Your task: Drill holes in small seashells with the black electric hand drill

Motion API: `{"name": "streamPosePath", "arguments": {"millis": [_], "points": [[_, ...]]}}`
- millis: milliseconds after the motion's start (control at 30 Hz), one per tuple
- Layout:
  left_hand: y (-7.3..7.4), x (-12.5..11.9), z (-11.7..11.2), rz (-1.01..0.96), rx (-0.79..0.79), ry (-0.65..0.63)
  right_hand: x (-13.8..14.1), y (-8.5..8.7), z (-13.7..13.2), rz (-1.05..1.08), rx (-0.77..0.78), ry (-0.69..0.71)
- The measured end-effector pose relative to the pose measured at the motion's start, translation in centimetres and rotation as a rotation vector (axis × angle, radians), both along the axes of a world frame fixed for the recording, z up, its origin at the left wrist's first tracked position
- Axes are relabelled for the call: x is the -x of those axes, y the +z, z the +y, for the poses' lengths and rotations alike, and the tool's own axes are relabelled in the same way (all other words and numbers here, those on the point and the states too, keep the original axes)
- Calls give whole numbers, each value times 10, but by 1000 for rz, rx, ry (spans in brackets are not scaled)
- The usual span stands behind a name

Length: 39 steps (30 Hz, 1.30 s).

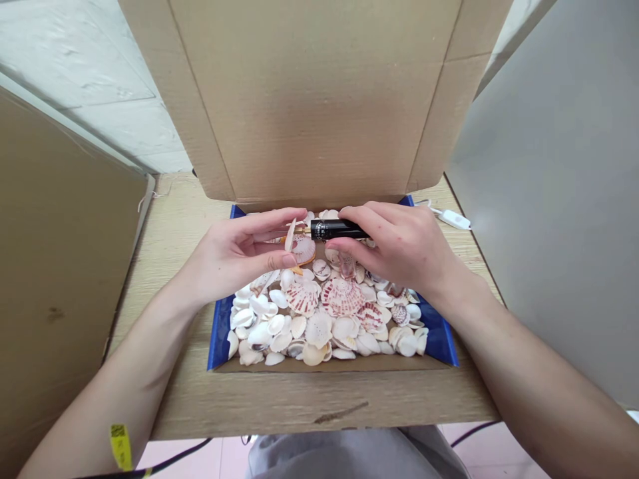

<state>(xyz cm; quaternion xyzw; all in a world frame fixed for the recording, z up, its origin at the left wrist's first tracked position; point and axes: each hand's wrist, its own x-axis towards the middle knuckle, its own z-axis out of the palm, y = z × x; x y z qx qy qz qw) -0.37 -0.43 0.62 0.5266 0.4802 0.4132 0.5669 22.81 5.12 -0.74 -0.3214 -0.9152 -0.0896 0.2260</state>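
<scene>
Between the thumb and fingers of my left hand (224, 256), a pale seashell (290, 235) stands on edge. My right hand (402, 246) is wrapped round a black mini drill (334, 229), held level and pointing left. Its brass-coloured tip is at the shell's right face; whether the bit touches or goes through cannot be made out. Both hands are over an open cardboard box with blue sides (219, 336), filled with white and reddish-brown shells. A striped scallop shell (343, 297) lies near the middle of the heap.
Behind the box its brown lid (319, 93) stands upright. A white inline switch (454, 219) on a cable lies right of the box. Tall panels flank the wooden table (279, 399) left and right. A yellow tag (120, 446) on a black cable is at lower left.
</scene>
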Motion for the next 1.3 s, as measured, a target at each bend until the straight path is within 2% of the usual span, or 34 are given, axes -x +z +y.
{"name": "streamPosePath", "arguments": {"millis": [333, 533, 867, 1100, 1300], "points": [[2, 1, 0, 93, -45, 74, -1, 0, 1, 5, -32, 12], [1, 1, 3, 93, -113, 105, 0, 1, 1, 28, -39, 22], [-2, -1, 3, 83, -124, 200, 0, 1, 1, 60, -79, -14], [-11, 6, 5, -47, -172, 196, 1, 2, 1, 52, -56, -60], [-11, 7, 4, -64, -157, 167, 0, 2, 1, 65, -64, -51]]}}
